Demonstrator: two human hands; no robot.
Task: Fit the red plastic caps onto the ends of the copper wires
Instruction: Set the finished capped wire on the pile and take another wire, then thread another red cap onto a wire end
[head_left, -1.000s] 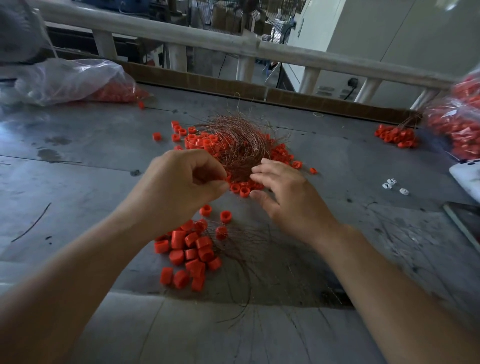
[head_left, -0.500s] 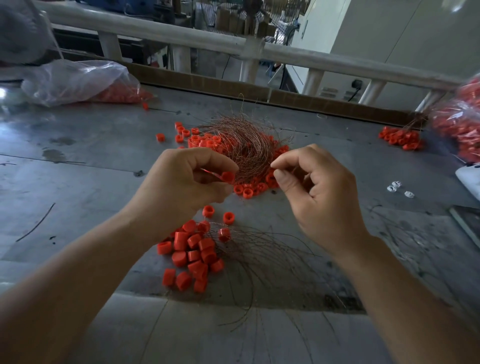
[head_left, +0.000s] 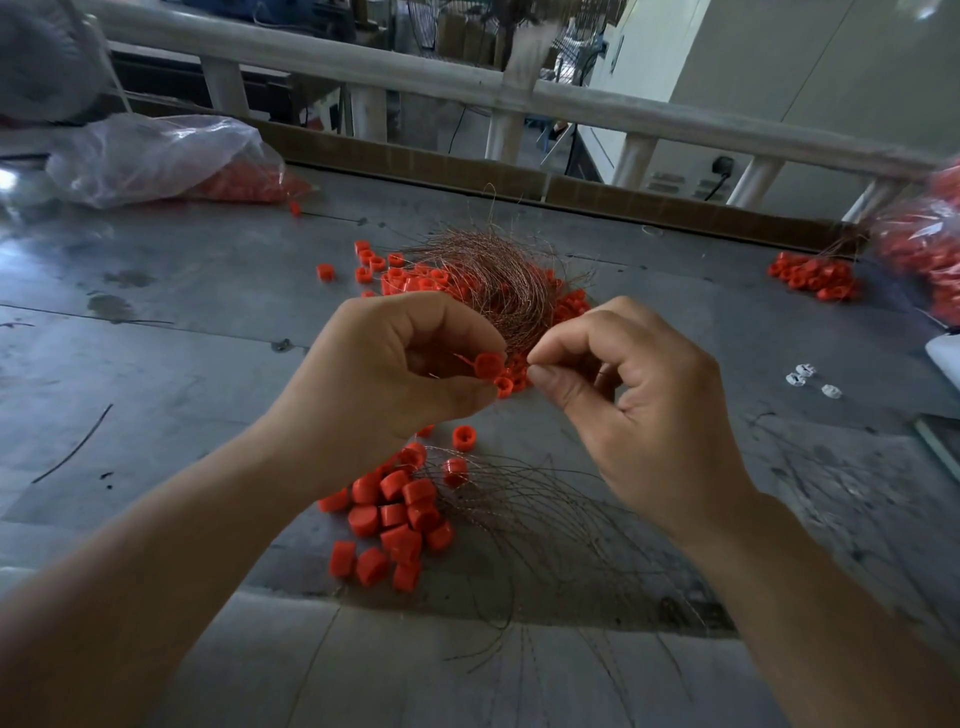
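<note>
1. Surroundings: a tangled copper wire bundle (head_left: 498, 280) lies at mid-bench, directly behind the hands, with loose red caps (head_left: 410, 278) scattered round it. A near pile of caps (head_left: 395, 519) lies under the left forearm. Beside it, fanned copper wires (head_left: 550, 525) spread toward the near edge.
2. A clear plastic bag (head_left: 156, 156) holding red caps lies at the far left. A second bag (head_left: 924, 249) lies at the right edge, with a small cap heap (head_left: 810, 273) just beside it. Three small white parts (head_left: 810, 376) lie well apart to the right.
3. Edges: a brown board (head_left: 415, 156) runs along the far edge of the bench (head_left: 156, 338), with a pale railing (head_left: 415, 67) behind it. The left part of the bench carries only one stray dark wire (head_left: 72, 447).
4. Left hand (head_left: 395, 374): fingers curled, with the thumb and forefinger gripping one red cap (head_left: 488, 364) above the bench.
5. Right hand (head_left: 639, 395): thumb and forefinger pinched together just beside that cap, the other fingers curled. A copper strand (head_left: 605, 373) shows only faintly across them.
</note>
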